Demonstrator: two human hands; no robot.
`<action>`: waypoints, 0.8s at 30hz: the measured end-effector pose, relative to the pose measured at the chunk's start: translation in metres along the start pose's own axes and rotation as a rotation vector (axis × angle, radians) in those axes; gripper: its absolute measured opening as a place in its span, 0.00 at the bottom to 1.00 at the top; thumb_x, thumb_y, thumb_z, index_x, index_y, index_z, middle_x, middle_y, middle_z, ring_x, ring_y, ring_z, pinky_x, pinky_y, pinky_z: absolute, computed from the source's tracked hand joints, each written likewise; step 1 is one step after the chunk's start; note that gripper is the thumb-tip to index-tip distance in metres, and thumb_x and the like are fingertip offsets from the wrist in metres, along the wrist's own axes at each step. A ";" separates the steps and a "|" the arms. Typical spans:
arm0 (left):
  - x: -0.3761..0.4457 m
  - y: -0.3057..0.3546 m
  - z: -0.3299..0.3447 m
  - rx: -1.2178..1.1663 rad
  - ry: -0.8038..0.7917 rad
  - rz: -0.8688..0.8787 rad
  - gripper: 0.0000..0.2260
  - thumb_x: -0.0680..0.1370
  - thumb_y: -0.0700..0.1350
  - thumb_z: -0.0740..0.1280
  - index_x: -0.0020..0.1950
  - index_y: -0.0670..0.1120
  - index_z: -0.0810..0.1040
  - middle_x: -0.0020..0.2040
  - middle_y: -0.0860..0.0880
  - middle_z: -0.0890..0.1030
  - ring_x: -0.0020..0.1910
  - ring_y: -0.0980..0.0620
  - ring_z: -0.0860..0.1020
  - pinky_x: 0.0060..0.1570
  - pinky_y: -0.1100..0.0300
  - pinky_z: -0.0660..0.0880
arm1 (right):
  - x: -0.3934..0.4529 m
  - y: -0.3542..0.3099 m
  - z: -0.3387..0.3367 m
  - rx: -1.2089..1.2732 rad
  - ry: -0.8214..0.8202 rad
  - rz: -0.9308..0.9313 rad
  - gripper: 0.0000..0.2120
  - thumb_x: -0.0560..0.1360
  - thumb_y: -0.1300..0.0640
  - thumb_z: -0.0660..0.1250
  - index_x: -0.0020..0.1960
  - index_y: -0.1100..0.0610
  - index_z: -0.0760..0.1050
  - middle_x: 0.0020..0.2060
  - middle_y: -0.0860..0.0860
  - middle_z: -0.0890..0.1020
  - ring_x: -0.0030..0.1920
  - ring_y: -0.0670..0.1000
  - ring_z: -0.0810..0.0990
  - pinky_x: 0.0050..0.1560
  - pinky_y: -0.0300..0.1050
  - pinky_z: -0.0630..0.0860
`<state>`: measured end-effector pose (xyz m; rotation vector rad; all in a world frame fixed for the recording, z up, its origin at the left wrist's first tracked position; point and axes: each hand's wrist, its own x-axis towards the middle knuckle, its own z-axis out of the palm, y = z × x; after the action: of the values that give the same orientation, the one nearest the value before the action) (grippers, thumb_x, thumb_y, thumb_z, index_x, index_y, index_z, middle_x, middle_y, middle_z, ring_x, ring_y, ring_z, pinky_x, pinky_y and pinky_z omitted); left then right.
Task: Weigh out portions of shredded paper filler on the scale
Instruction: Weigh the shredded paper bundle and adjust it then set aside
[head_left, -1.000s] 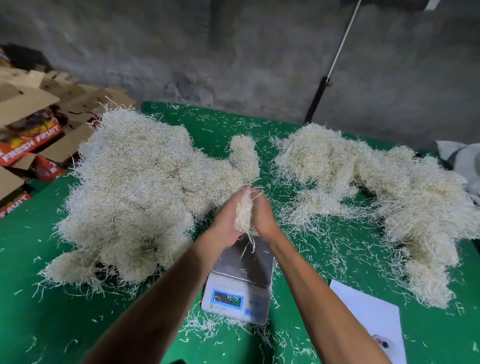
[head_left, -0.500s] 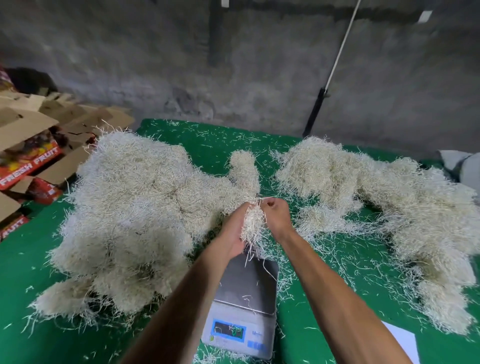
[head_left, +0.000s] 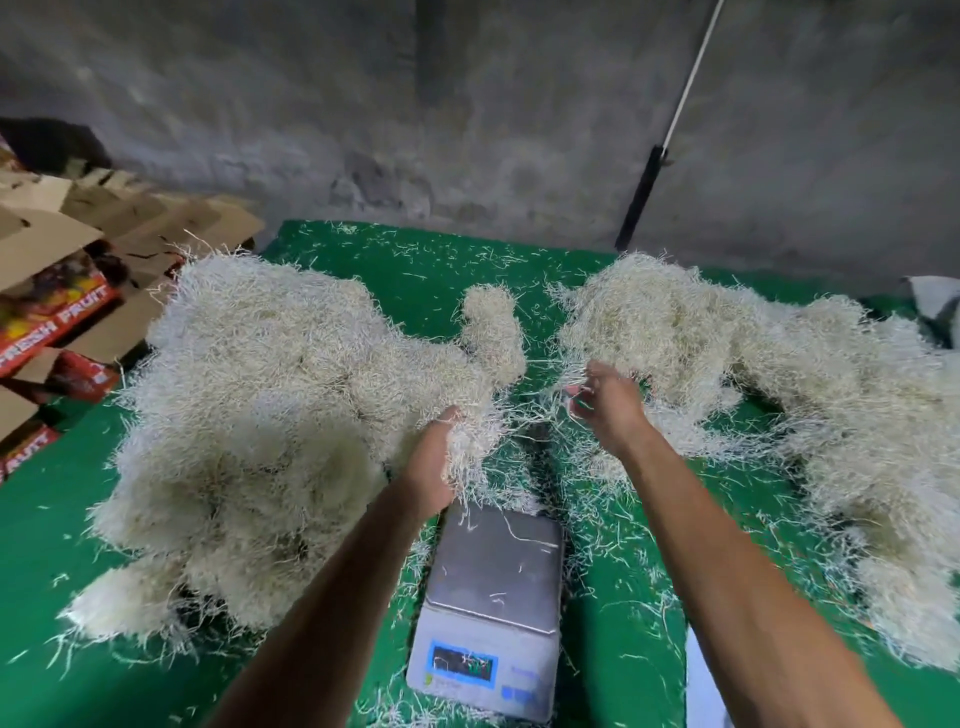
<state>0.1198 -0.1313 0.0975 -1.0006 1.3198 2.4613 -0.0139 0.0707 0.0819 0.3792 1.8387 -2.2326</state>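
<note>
1. At the far left edge of the frame, flattened cardboard boxes (head_left: 57, 312) with red fruit printing are stacked beside a green bench (head_left: 62, 530).
2. A big pile of pale shredded paper (head_left: 260, 415) fills the left half of the bench.
3. The left hand (head_left: 434, 462), just left of centre, is closed around a clump of shredded paper (head_left: 472, 447) pulled from that pile.
4. Lower centre, a digital scale (head_left: 493, 608) sits with only stray strands on its steel plate; its display is blurred.
5. The right hand (head_left: 605, 402) hovers right of centre with fingers loosely curled, pinching a few strands.
6. A second pile (head_left: 753, 384) spreads across the right side.
</note>
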 end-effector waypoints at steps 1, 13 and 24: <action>0.005 -0.002 0.000 0.069 0.010 0.018 0.17 0.82 0.48 0.63 0.70 0.47 0.72 0.73 0.41 0.72 0.71 0.40 0.72 0.68 0.47 0.71 | -0.008 0.005 0.008 -0.096 -0.140 0.009 0.11 0.82 0.50 0.63 0.56 0.58 0.75 0.44 0.53 0.78 0.43 0.51 0.78 0.44 0.47 0.79; 0.013 0.001 -0.015 0.080 -0.016 -0.022 0.16 0.81 0.53 0.63 0.65 0.47 0.75 0.74 0.39 0.70 0.73 0.37 0.69 0.63 0.45 0.71 | -0.001 0.031 -0.014 -1.141 -0.068 -0.274 0.11 0.86 0.58 0.57 0.47 0.57 0.73 0.40 0.56 0.80 0.33 0.49 0.78 0.30 0.37 0.74; 0.031 -0.007 -0.012 0.076 0.049 -0.010 0.41 0.71 0.63 0.72 0.78 0.46 0.64 0.78 0.37 0.63 0.74 0.38 0.68 0.67 0.40 0.71 | -0.055 0.065 0.035 -0.624 -0.294 -0.085 0.33 0.82 0.30 0.49 0.41 0.56 0.76 0.28 0.42 0.72 0.23 0.44 0.70 0.27 0.34 0.70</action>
<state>0.1055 -0.1418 0.0688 -1.0523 1.4083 2.3752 0.0572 0.0242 0.0467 -0.1354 2.2619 -1.5252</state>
